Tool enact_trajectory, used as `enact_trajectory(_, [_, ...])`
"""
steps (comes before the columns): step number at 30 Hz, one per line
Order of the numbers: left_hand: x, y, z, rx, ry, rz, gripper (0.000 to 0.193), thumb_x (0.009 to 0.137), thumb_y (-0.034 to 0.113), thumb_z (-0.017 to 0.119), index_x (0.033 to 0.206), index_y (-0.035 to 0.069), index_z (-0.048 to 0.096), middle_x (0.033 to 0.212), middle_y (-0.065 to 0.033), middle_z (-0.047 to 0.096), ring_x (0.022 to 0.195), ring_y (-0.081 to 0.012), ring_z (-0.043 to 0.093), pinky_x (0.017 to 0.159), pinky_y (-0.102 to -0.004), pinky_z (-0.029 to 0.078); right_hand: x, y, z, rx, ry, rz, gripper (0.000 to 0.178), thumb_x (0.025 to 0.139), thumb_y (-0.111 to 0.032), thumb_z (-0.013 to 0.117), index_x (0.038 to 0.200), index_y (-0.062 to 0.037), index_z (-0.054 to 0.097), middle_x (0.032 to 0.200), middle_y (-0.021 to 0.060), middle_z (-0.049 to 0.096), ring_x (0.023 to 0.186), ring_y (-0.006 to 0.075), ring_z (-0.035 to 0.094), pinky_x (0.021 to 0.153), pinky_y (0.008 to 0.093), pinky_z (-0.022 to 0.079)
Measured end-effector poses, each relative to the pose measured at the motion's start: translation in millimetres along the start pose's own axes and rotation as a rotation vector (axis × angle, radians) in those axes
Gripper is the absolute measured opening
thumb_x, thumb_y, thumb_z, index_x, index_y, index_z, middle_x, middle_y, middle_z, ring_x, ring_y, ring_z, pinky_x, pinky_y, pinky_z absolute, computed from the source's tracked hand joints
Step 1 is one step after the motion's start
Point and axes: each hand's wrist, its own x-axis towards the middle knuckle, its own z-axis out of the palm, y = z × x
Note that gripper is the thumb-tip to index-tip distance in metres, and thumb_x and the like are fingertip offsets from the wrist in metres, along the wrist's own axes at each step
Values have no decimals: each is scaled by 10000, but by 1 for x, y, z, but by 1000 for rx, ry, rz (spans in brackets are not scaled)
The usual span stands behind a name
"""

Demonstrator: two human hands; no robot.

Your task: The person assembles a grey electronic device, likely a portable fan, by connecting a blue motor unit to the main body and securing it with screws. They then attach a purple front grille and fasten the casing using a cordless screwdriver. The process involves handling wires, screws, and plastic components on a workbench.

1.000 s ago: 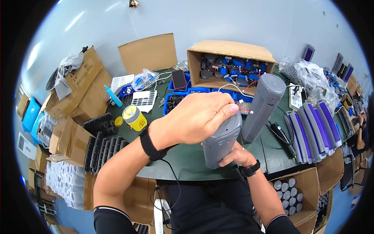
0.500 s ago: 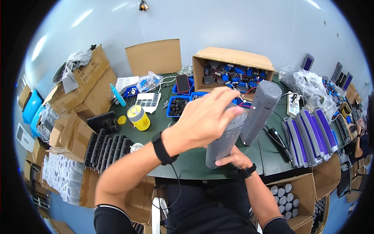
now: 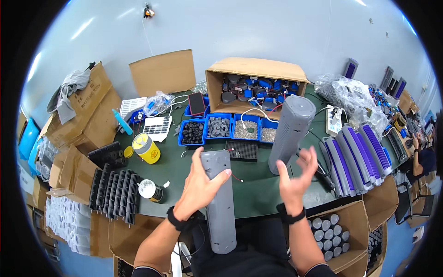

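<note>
My left hand (image 3: pixel 197 187) grips the upper part of a long grey plastic housing (image 3: pixel 222 217), thumb across its face and fingers at its left edge. The housing tilts over the table's front edge, its lower end above my lap. Thin wires with small connectors stick out beside its upper end. My right hand (image 3: pixel 296 181) is raised to the right of it, fingers apart and holding nothing. Just behind that hand, a second grey housing (image 3: pixel 291 131) stands upright on the green table (image 3: pixel 251 184). The underside of the held housing is hidden.
Blue bins of small parts (image 3: pixel 218 126) line the table before a cardboard box (image 3: pixel 258 104) of blue-and-grey parts. Grey-and-purple panels (image 3: pixel 355 161) stand at right beside a black power driver (image 3: pixel 323 173). At left are black slatted parts (image 3: pixel 113 194), a yellow canister (image 3: pixel 146 147) and an open jar (image 3: pixel 150 190).
The held housing has moved left and down toward me. My left hand has come down from above its top to grip it; my right hand has let go and moved right.
</note>
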Motion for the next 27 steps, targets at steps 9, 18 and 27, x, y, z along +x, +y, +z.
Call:
enact_trajectory(9, [25, -59, 24, 234, -224, -242, 1104, 869, 536, 725, 1619, -35, 150, 1484, -407, 450, 1319, -552, 549, 1111, -532, 468, 44, -7, 2, -181, -381, 48, 1250, 722, -257, 908, 1658, -4, 119, 1350, 311, 638, 1138, 455, 702, 959, 467, 577])
enact_trajectory(18, [49, -62, 28, 248, -307, -401, 1057, 901, 522, 690, 1619, -29, 144, 1521, -402, 397, 1324, -554, 544, 1123, -540, 462, -23, -62, -30, -316, -1126, 633, 1206, 823, -490, 808, 1598, 146, 139, 1325, 372, 630, 1230, 477, 658, 1057, 480, 521])
enact_trajectory(27, [53, -62, 40, 217, -308, -337, 1000, 936, 508, 657, 1619, -27, 157, 1544, -402, 355, 1320, -564, 539, 1130, -538, 455, -38, -30, 20, -576, -1244, 364, 1148, 904, -683, 658, 1545, 172, 239, 1304, 436, 538, 1150, 568, 628, 974, 561, 540])
